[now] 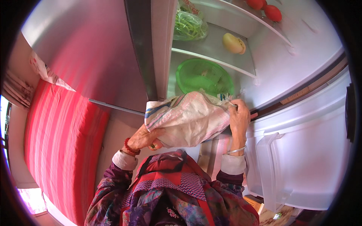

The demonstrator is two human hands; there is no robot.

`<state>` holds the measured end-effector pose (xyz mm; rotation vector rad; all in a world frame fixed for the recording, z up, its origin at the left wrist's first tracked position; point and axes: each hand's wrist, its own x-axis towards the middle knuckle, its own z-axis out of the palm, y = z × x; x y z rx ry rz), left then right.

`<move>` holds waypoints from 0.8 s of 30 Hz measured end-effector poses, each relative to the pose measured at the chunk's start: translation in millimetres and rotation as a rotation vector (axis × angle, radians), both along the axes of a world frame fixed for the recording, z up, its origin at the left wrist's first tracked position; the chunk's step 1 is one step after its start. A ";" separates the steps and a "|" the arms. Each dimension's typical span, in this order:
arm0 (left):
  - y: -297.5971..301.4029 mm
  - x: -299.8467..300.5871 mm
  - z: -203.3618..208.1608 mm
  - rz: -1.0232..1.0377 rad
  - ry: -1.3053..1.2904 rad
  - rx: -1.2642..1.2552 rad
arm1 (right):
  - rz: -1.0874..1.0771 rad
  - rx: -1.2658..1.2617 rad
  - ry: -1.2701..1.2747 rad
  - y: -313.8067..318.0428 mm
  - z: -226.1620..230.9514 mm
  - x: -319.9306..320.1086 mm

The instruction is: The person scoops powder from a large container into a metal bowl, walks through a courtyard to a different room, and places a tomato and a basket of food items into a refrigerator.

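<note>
A crumpled white cloth (188,118) with faint pink and blue stripes hangs stretched between my hands, in front of the open fridge. At its left lower edge, my left hand (143,138) is closed on the cloth, with part of the fingers behind it. My right hand (239,116) pinches the cloth's upper right corner. Just beyond the cloth, a green plastic basket (203,73) sits in the lower part of the fridge, its near side partly hidden by the cloth.
Above the basket, a fridge shelf (211,60) carries a bag of green vegetables (190,26) and a pale yellow vegetable (233,43). Red tomatoes (272,12) lie higher up. The white fridge door (301,158) stands open on the right. Red striped fabric (64,143) covers furniture at left.
</note>
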<state>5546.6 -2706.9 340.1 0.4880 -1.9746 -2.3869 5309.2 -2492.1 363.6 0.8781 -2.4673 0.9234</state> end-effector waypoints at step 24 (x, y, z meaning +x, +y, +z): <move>22.1 -54.7 39.2 -0.097 -0.101 0.052 | 0.312 -1.451 -0.675 -24.8 14.3 34.6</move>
